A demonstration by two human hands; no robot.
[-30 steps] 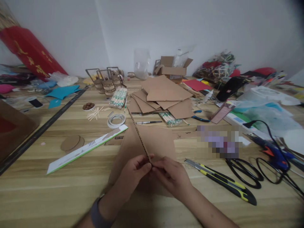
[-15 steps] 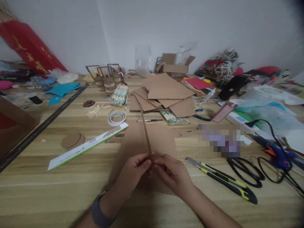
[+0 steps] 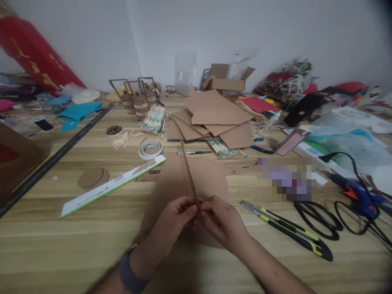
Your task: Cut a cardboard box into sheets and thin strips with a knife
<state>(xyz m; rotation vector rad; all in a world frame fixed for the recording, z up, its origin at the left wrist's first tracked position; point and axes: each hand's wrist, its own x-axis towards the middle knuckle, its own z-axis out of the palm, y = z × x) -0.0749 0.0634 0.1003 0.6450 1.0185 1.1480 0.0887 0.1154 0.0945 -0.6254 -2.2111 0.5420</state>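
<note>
A long, thin cardboard strip [image 3: 189, 173] points away from me, its corrugated edge showing. My left hand [image 3: 174, 218] pinches its near end between thumb and fingers. From the other side, my right hand [image 3: 223, 222] closes its fingertips on the same end; the fingers partly hide it. Beneath both hands lies a flat cardboard sheet [image 3: 211, 175] on the wooden table. A black pen [image 3: 196, 153] rests just past the sheet. Right of my right hand is a yellow and black utility knife [image 3: 288, 230] with its blade out.
Left are a white strip with a green edge [image 3: 113, 185], cardboard discs [image 3: 92, 177] and tape rolls [image 3: 150, 150]. Stacked cardboard [image 3: 217, 110] and small lidded buckets [image 3: 141, 106] stand farther back. Scissors [image 3: 318, 220] and a glue gun [image 3: 358, 196] with a cable are at right.
The view has shifted slightly. Both hands keep their grip on the strip's near end, and the strip's position is nearly the same.
</note>
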